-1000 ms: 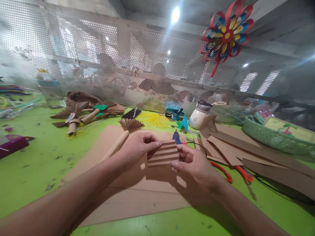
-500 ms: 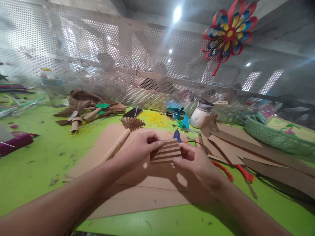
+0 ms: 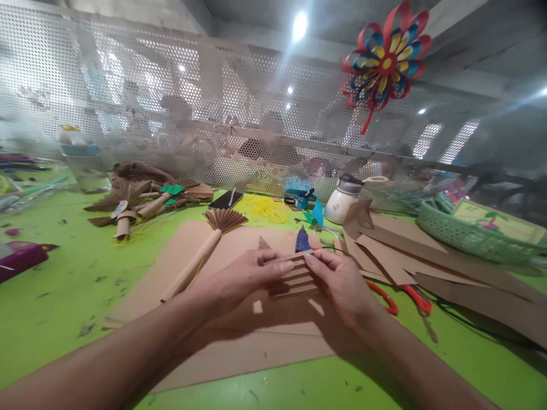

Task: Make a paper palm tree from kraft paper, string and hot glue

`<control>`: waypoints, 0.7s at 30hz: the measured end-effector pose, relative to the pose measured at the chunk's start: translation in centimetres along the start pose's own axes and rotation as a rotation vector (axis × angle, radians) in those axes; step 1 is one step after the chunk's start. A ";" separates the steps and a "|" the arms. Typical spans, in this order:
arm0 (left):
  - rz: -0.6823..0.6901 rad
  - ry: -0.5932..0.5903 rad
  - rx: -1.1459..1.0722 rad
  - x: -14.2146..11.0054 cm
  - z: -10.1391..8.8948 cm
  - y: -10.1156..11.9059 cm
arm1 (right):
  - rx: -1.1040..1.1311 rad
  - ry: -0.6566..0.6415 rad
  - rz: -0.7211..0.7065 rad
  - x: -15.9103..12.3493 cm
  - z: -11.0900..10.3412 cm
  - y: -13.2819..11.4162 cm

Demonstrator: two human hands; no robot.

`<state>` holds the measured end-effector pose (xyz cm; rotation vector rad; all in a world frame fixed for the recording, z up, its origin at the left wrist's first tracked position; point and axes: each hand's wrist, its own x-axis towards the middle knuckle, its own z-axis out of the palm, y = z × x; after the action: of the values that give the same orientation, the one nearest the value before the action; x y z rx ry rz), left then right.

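Between my hands is a piece of brown paper folded in accordion pleats (image 3: 299, 275), held a little above brown sheets. My left hand (image 3: 252, 276) pinches its left side, thumb on top. At its right side my right hand (image 3: 339, 282) grips the upper edge between thumb and fingers. Under them lie large brown paper sheets (image 3: 239, 341) on the green table. To the left of my hands rests a rolled paper stick with a pleated fan top (image 3: 203, 250). Just behind the pleated piece is a blue glue gun (image 3: 302, 239).
Red-handled scissors (image 3: 419, 299) and brown paper strips (image 3: 393, 256) lie at right, near a green basket (image 3: 478, 245). A white jar (image 3: 342, 199), a dark phone (image 3: 226, 199), yellow shreds (image 3: 267, 209) and finished paper pieces (image 3: 128, 199) stand toward the back, before a perforated panel (image 3: 222, 114).
My right hand has moved from the lower right of the pleated paper to its top edge. The paper now tilts differently, and the whole view has shifted slightly.
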<state>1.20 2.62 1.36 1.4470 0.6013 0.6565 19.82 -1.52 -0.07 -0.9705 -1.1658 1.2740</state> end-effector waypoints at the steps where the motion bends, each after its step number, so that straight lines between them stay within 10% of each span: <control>1: -0.036 -0.020 -0.023 0.0 0.1 -0.1 | -0.011 0.007 -0.006 0.0 0.0 0.0; 21: 0.004 0.235 0.151 0.3 -0.1 0.0 | -0.456 0.102 -0.175 0.6 0.1 -0.7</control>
<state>1.29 2.93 1.38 1.5220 0.8466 0.8048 19.79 -1.03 0.73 -1.2169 -1.4587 0.8235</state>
